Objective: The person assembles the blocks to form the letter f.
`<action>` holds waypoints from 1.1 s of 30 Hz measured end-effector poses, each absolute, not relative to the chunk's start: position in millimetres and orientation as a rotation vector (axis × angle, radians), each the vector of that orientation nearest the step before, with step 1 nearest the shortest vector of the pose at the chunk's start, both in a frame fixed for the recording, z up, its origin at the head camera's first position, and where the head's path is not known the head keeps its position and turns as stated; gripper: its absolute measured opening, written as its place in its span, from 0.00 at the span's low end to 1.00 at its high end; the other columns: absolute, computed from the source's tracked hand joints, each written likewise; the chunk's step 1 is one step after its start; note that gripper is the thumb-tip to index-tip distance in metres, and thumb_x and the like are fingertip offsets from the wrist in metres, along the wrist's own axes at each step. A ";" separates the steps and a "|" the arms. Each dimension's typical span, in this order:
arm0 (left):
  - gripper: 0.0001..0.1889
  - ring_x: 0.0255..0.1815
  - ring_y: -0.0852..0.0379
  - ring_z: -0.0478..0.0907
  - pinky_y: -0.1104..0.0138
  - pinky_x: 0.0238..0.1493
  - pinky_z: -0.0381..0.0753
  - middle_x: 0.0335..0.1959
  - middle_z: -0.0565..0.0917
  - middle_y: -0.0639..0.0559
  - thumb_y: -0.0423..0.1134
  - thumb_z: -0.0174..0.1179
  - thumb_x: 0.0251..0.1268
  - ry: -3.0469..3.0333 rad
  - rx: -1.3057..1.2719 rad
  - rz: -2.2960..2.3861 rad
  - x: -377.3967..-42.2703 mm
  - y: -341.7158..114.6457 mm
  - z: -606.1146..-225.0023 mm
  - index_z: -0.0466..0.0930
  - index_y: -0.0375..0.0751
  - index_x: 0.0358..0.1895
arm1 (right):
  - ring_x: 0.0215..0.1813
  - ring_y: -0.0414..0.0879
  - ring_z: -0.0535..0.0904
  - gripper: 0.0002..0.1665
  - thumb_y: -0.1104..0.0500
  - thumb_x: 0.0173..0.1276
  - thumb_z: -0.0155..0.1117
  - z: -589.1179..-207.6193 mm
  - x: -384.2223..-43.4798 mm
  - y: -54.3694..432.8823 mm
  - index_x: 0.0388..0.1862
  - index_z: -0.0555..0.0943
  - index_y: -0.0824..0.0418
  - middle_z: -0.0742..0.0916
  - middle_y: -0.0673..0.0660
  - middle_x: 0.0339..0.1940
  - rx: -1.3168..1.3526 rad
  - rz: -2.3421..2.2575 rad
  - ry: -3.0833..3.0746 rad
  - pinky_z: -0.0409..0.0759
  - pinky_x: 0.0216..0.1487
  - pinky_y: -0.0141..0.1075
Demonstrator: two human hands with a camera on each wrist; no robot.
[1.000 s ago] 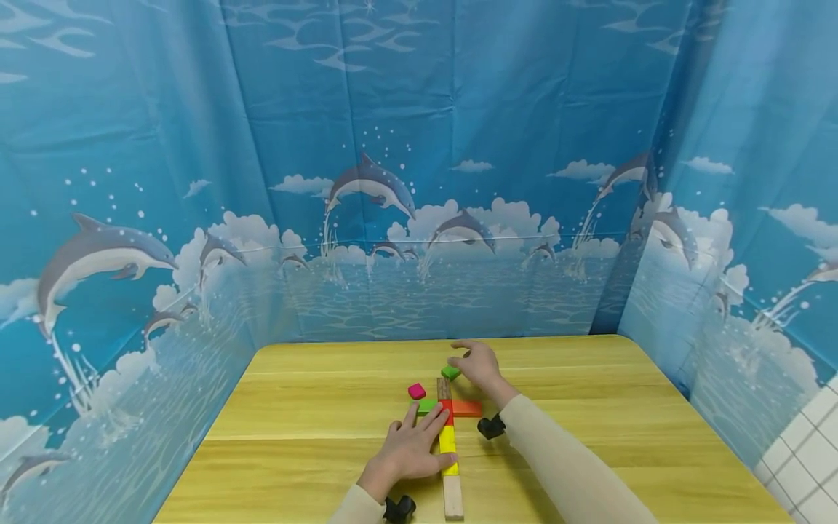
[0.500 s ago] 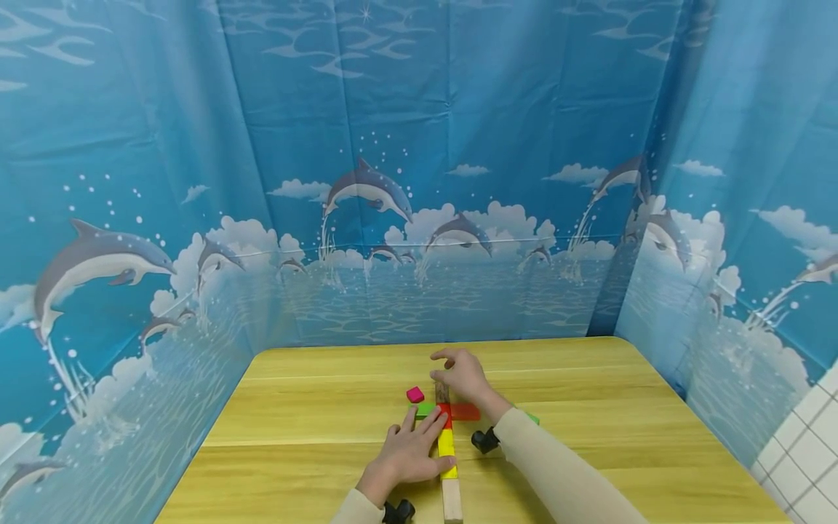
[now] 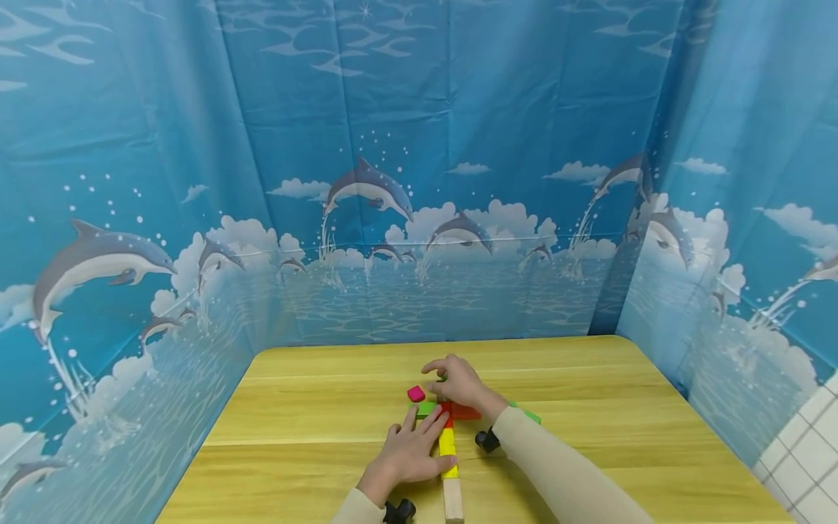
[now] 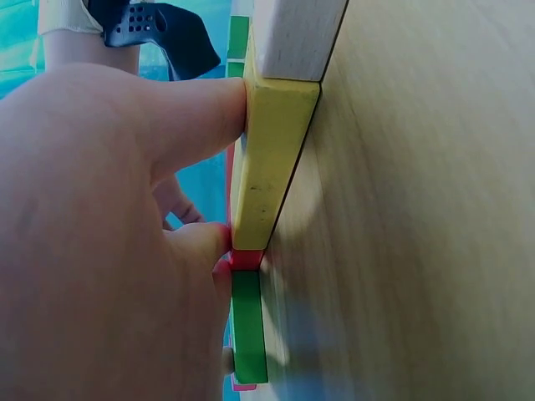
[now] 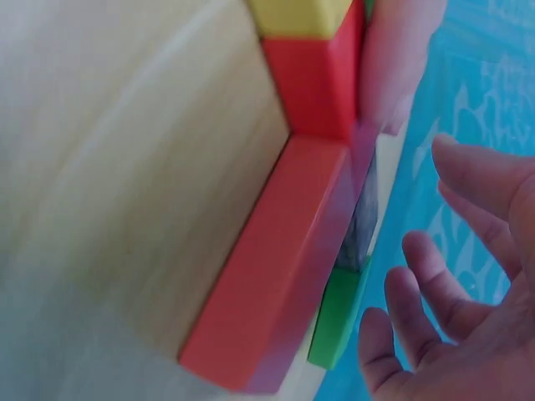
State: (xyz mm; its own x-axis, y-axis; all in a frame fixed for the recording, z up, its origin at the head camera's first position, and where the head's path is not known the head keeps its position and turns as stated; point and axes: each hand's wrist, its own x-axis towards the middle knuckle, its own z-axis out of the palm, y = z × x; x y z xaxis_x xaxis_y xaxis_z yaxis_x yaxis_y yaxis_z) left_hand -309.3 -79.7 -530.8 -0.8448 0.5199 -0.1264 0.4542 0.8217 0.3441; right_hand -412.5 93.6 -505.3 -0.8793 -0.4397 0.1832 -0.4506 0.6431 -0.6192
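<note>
My left hand (image 3: 409,455) lies with spread fingers over a row of toy blocks. Its fingertips rest at the red block (image 5: 313,88), and its thumb touches the yellow block (image 4: 276,167). A pale wood block (image 3: 453,501) ends the row nearest me. A green block (image 3: 425,410) and an orange-red block (image 3: 466,413) stick out on either side of the red one. My right hand (image 3: 458,382) hovers over the far end, fingers loosely bent and holding nothing. Beneath it, a dark brown block (image 5: 364,217) meets a smaller green block (image 5: 338,317), both mostly hidden in the head view.
A small pink block (image 3: 415,394) lies left of the row's far end. Another green block (image 3: 533,417) shows from behind the right sleeve. The wooden table (image 3: 314,407) has a dolphin-print curtain (image 3: 419,291) at its back and sides.
My right hand has moved left and slightly toward me, over the dark brown block and the small green block, covering them from the head view. My left hand has stayed in place.
</note>
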 end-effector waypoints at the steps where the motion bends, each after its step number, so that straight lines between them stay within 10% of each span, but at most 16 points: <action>1: 0.43 0.81 0.38 0.40 0.34 0.66 0.55 0.82 0.48 0.62 0.75 0.41 0.69 2.792 0.756 0.455 -309.4 -79.5 -531.0 0.47 0.62 0.83 | 0.48 0.55 0.78 0.19 0.58 0.69 0.71 -505.3 -414.3 94.1 0.58 0.85 0.53 0.81 0.63 0.48 0.785 1.053 -2.850 0.78 0.43 0.46; 33: 0.43 0.81 0.37 0.43 0.34 0.65 0.58 0.82 0.50 0.61 0.74 0.42 0.69 2.781 0.756 0.451 -306.7 -79.6 -525.5 0.48 0.60 0.83 | 0.44 0.47 0.68 0.16 0.44 0.61 0.76 -506.8 -435.2 75.8 0.49 0.89 0.40 0.80 0.50 0.43 0.950 0.447 -2.968 0.68 0.47 0.48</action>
